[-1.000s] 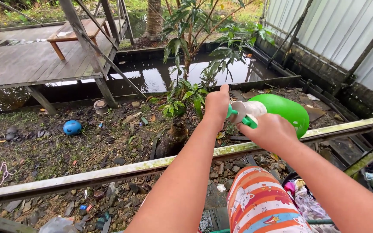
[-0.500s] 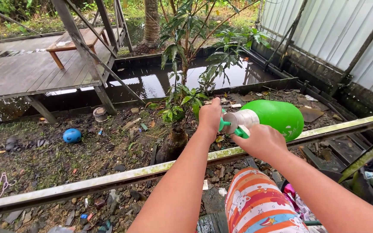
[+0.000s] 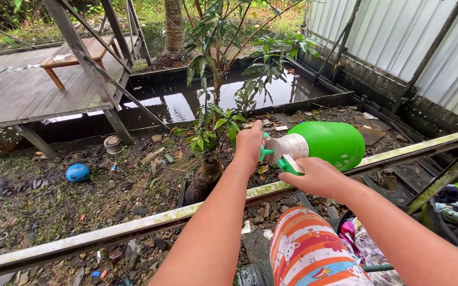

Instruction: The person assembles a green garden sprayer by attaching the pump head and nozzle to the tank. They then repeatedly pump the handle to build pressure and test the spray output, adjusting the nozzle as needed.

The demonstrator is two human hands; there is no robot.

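We hold green spray bottle [image 3: 327,144] above mossy railing [image 3: 133,229], tipped sideways. Left hand [image 3: 250,143] closed on nozzle end; right hand [image 3: 316,177] wrapped around trigger grip [image 3: 291,165]. Smooth plastic, probably slippery (water load unseen); best grip at neck.

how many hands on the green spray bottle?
2. Left hand grips the nozzle end of the green spray bottle; right hand holds the trigger handle below it.

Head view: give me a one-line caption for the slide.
Both hands hold a green spray bottle over a mossy rail, left hand at its nozzle, right hand on the trigger.
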